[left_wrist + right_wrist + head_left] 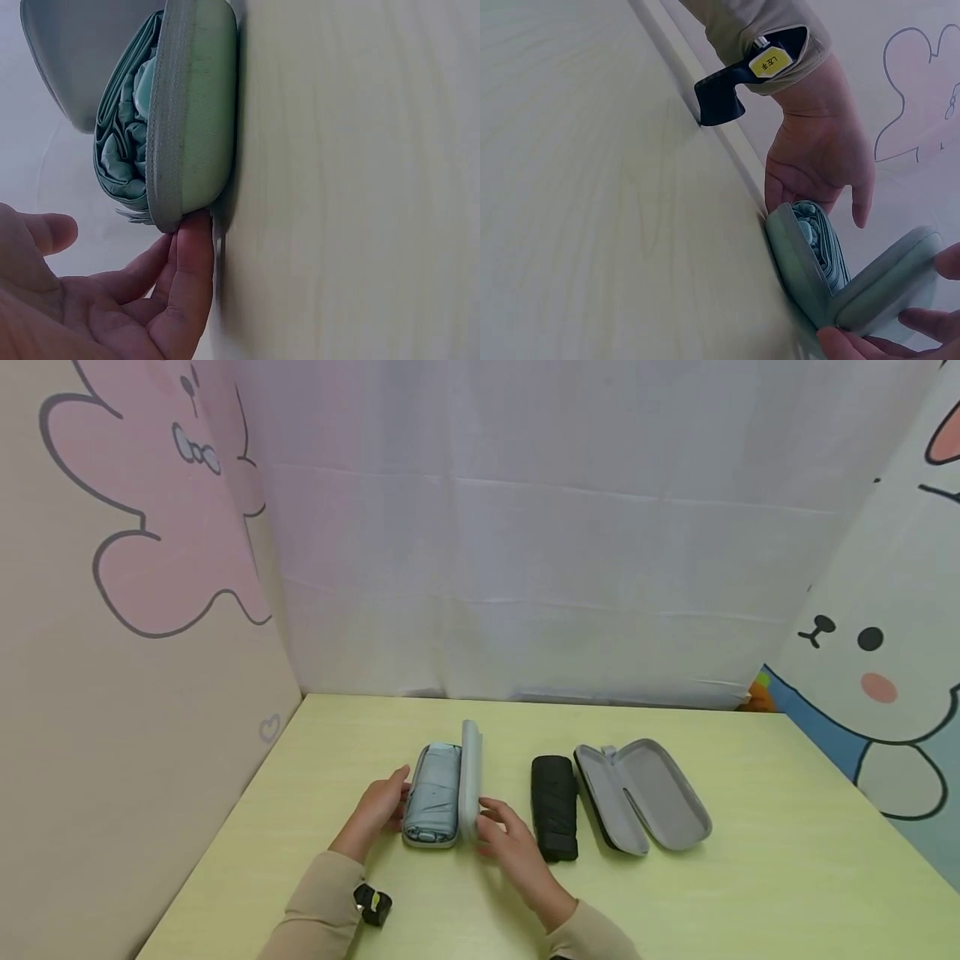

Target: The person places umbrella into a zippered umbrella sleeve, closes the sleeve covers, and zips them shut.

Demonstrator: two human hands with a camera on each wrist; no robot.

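Note:
A pale green zip case (pixel 208 112) lies on the table with its lid (pixel 470 777) standing up on the right side. Inside its base rests a folded teal compact umbrella (pixel 437 789), wrapped tight. My left hand (pixel 384 802) touches the left side of the base with extended fingers, its thumb held off the case. On the other side, my right hand (pixel 517 852) has its fingers against the outer face of the raised lid. In the right wrist view the right thumb (pixel 949 262) shows at the lid's outer edge.
A black folded umbrella (pixel 555 810) lies to the right of my right hand. Beyond it an open case (pixel 663 793) with grey lining and dark outside lies spread on the table. A fabric backdrop (pixel 555 568) stands behind the pale yellow table (pixel 787 860).

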